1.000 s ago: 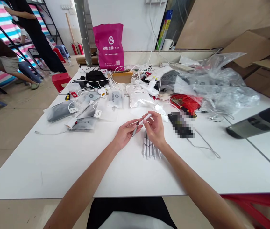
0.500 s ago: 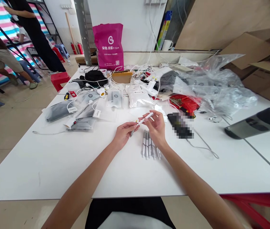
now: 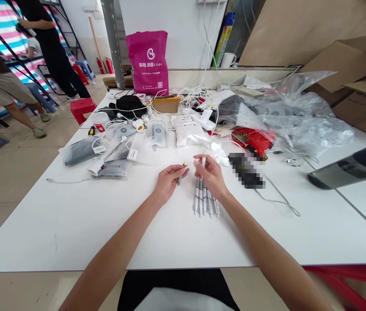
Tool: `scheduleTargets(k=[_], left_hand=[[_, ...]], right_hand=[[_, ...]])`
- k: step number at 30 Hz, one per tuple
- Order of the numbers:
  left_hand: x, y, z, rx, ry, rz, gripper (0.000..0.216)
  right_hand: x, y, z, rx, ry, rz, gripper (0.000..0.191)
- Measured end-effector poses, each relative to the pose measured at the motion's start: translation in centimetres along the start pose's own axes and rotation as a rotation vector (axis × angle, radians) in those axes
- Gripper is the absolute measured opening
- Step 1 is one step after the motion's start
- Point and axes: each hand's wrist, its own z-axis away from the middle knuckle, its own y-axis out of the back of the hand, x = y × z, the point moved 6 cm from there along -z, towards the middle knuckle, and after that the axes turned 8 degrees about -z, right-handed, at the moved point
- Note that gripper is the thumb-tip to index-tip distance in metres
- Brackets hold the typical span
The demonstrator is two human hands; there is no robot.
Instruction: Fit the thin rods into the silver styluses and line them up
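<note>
My left hand (image 3: 167,181) pinches a thin grey pen part (image 3: 181,176) with a yellow tip, just above the white table (image 3: 73,224). A hand's width to the right, my right hand (image 3: 211,175) is closed round a white pen barrel (image 3: 203,162) that points away from me. Right under that hand several grey-and-white pens (image 3: 205,202) lie side by side on the table.
Grey pouches (image 3: 82,150), white cables and packets crowd the table's far half, with a pink bag (image 3: 149,62) behind. Clear plastic bags (image 3: 299,116) and a dark handheld device (image 3: 351,166) sit right. A blurred dark object (image 3: 246,170) lies beside my right hand. Two people stand far left.
My right hand has drawn the white barrel away from the part in my left hand and turned it from slanted to pointing away. A person at far left has walked on.
</note>
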Motion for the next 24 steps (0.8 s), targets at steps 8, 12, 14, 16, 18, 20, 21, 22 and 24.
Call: scheduleTargets(k=[8, 12, 14, 16, 18, 20, 21, 22, 24], left_hand=[[0.0, -0.2, 0.0, -0.102, -0.014, -0.015, 0.022], [0.1, -0.1, 0.0, -0.083, -0.003, 0.028, 0.021], [0.3, -0.2, 0.0, -0.094, -0.004, 0.06, 0.02], [0.4, -0.4, 0.1, -0.134, -0.011, 0.089, 0.019], [0.6, -0.6, 0.2, -0.177, -0.017, 0.111, 0.017], [0.7, -0.7, 0.3, -0.207, -0.02, 0.13, 0.017], [0.7, -0.7, 0.3, -0.218, -0.018, 0.137, 0.017], [0.8, -0.8, 0.3, -0.227, -0.015, 0.143, 0.016], [0.7, -0.8, 0.3, -0.242, -0.004, 0.147, 0.015]], right_hand=[[-1.7, -0.9, 1.2, -0.026, 0.23, 0.311, 0.016], [-3.2, -0.3, 1.5, 0.055, 0.374, 0.308, 0.014], [-3.4, 0.0, 1.7, 0.073, 0.398, 0.33, 0.016], [-3.5, 0.1, 1.9, 0.067, 0.429, 0.384, 0.017], [-3.6, -0.3, 2.1, 0.013, 0.512, 0.464, 0.014], [-3.7, -1.0, 2.5, -0.075, 0.634, 0.544, 0.011], [-3.8, -1.3, 2.7, -0.122, 0.697, 0.574, 0.011], [-3.7, -1.6, 2.9, -0.166, 0.753, 0.597, 0.014], [-3.5, -1.9, 3.1, -0.231, 0.814, 0.632, 0.019]])
